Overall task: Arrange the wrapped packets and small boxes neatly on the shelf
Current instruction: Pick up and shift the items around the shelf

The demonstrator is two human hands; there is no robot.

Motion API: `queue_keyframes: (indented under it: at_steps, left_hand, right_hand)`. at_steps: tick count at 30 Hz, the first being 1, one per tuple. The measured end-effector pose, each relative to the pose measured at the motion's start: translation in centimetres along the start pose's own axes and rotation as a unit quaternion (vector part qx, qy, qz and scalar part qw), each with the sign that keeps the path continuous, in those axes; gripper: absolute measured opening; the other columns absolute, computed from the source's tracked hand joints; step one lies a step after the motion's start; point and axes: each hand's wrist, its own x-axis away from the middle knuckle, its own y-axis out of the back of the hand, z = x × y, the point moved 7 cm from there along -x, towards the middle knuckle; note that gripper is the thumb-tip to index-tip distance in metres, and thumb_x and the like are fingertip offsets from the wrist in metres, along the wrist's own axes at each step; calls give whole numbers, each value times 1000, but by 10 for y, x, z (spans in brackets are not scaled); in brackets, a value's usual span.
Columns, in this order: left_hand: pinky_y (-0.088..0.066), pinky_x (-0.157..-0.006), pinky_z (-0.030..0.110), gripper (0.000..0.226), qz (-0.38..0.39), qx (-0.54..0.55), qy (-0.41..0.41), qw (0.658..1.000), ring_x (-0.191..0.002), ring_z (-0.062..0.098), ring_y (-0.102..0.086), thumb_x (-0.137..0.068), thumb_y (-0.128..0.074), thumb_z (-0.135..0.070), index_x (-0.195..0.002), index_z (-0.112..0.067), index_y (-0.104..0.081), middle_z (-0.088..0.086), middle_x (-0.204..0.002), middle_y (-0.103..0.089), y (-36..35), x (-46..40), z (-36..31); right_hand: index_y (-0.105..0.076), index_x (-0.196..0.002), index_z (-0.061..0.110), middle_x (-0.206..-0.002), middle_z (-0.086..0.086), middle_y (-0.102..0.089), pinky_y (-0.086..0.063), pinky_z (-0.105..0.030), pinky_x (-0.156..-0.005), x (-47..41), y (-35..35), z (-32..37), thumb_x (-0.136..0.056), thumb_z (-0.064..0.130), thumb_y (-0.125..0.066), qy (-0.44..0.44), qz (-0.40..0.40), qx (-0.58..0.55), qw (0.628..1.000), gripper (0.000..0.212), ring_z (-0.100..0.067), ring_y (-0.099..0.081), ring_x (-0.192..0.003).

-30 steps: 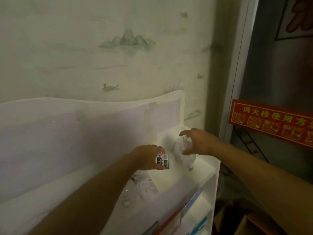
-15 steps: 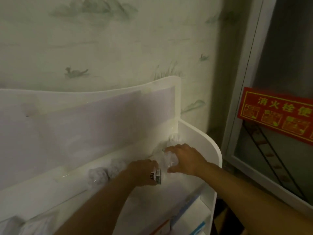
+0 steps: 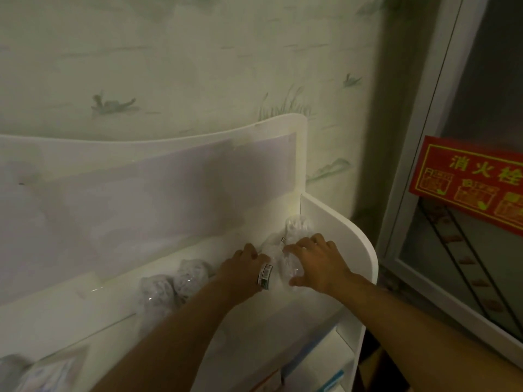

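Note:
On the white shelf (image 3: 351, 244), near its right end, my left hand (image 3: 240, 267) grips a small box (image 3: 264, 275) with a barcode label. Right beside it my right hand (image 3: 317, 264) holds a clear-wrapped packet (image 3: 285, 267), fingers curled over its top. Another wrapped packet (image 3: 295, 226) stands in the back right corner against the side wall. Two more wrapped packets (image 3: 158, 292) (image 3: 191, 274) lie side by side to the left of my left forearm. The room is dim and the packets look blurred.
The shelf's tall curved back panel (image 3: 158, 193) stands against a painted wall. More packets lie at the lower left (image 3: 42, 372). Below the top shelf, boxes (image 3: 311, 369) stand in a lower compartment. A red sign (image 3: 469, 182) hangs on a glass door at the right.
The view has tilted down toward the shelf. Both hands have lowered onto the shelf's right end, still holding the box and the packet.

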Motion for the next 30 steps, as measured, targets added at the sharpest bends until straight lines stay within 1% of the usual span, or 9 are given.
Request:
queue_keyframes:
  at_steps: [5,9,12,15,19,23,26,30]
  left_hand:
    - [-51,-94,41,69,11,46,-5,999,-116,24,-50,-82,-68,-36,-142,-27,-34,6,-134,-36,6,5,3]
    - [-49,-94,39,53,21,29,-8,999,-113,22,-53,-88,-59,-41,-138,-32,-40,1,-133,-45,22,19,11]
    - [-46,-97,36,46,13,3,-5,1000,-119,20,-52,-91,-56,-42,-135,-35,-44,-3,-136,-48,41,34,25]
    - [-42,-102,34,43,-3,-13,11,1000,-124,19,-49,-92,-53,-42,-134,-36,-46,-5,-137,-49,68,53,47]
    - [-39,-108,34,45,-18,-37,48,998,-132,17,-43,-93,-51,-42,-137,-35,-43,-7,-144,-45,102,94,88]
    - [-32,-112,30,51,-37,-41,94,994,-138,15,-36,-95,-49,-35,-145,-30,-36,-7,-151,-38,128,155,138]
    - [-32,-113,33,54,-56,-44,121,990,-138,16,-36,-95,-48,-32,-147,-31,-33,-6,-153,-36,146,206,173]
    - [-36,-110,38,54,-63,-61,153,984,-135,18,-40,-93,-49,-36,-144,-37,-34,-8,-151,-38,166,283,217]
  right_hand:
    - [-32,-145,33,-146,0,-40,-34,-42,-106,0,3,1,-76,65,-63,4,31,-8,999,82,-26,-35,-129]
    - [-34,-145,29,-148,-3,-39,-40,-43,-104,2,19,2,-82,62,-59,-5,45,-45,998,75,-26,-41,-128]
    - [-40,-142,30,-146,-2,-41,-42,-41,-102,-2,38,8,-85,56,-59,2,52,-54,997,66,-24,-45,-127]
    - [-42,-141,28,-145,0,-44,-41,-37,-103,-11,61,27,-88,51,-59,18,49,-74,996,60,-21,-44,-129]
    - [-48,-136,29,-143,2,-47,-41,-34,-104,-22,89,77,-90,48,-58,71,10,-88,994,51,-19,-45,-129]
    - [-48,-136,30,-146,3,-45,-40,-36,-105,-26,109,142,-89,48,-57,122,-9,-93,988,51,-21,-43,-132]
    - [-47,-136,30,-144,3,-47,-41,-37,-105,-25,126,198,-89,48,-56,156,-21,-96,983,51,-21,-45,-130]
    - [-49,-133,30,-135,4,-52,-40,-34,-103,-15,153,283,-90,49,-55,199,-27,-84,976,47,-18,-47,-126]
